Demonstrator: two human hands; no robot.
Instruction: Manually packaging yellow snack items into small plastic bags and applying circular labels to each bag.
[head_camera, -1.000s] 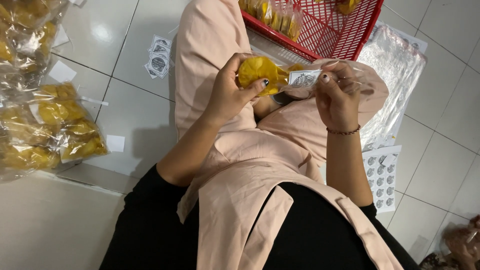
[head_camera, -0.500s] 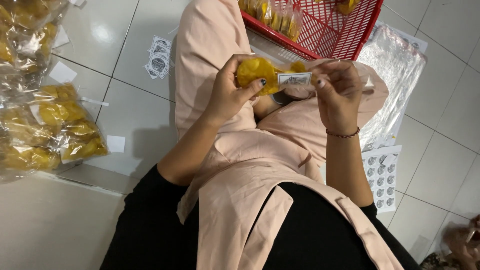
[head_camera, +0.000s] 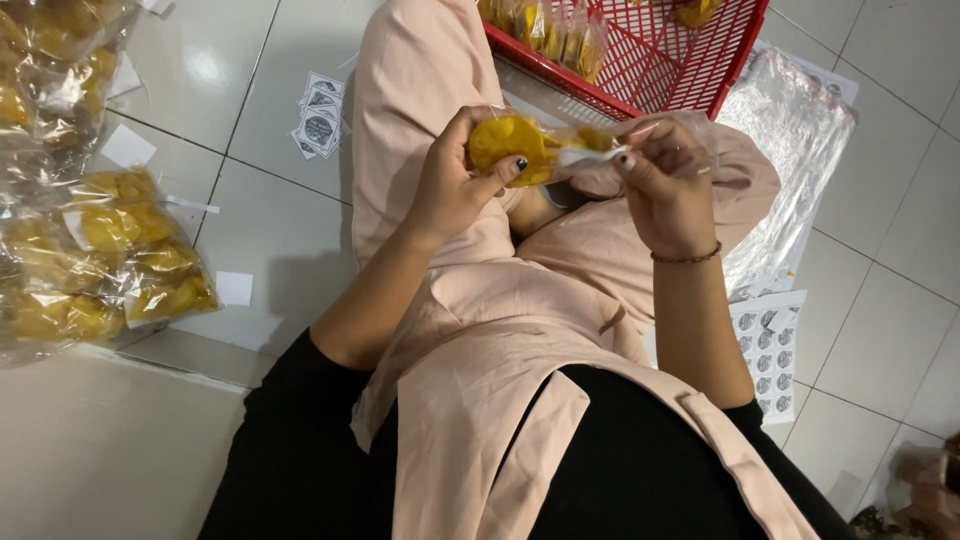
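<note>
Just above the lap, the left hand (head_camera: 455, 185) curls its grip around a small clear plastic packet of round yellow snacks (head_camera: 525, 148), thumb pressed against the near side and fingers wrapped behind, so the packet's thick end sits inside the palm. The right hand (head_camera: 665, 185) meets the packet's other end: its thumb and forefinger pinch the clear plastic neck where a small white label (head_camera: 590, 155) lies, the remaining fingers folded loosely. The packet thus spans the gap between both hands, held up off the pale pink garment (head_camera: 500, 310) that covers the person's legs. A thin dark bracelet (head_camera: 688, 258) circles the right wrist.

Beyond the hands, a red plastic mesh basket (head_camera: 665, 60) stands on the white tiled floor (head_camera: 270, 230), with more clear packets of yellow snacks (head_camera: 545, 25) leaning inside its near wall. To the left lie filled clear bags of yellow snacks (head_camera: 110, 260) in a heap. A stack of empty clear bags (head_camera: 800, 150) rests to the right, and sheets of round dark stickers (head_camera: 765, 340) lie near the knee, with more stickers (head_camera: 320, 115) left of the leg.
</note>
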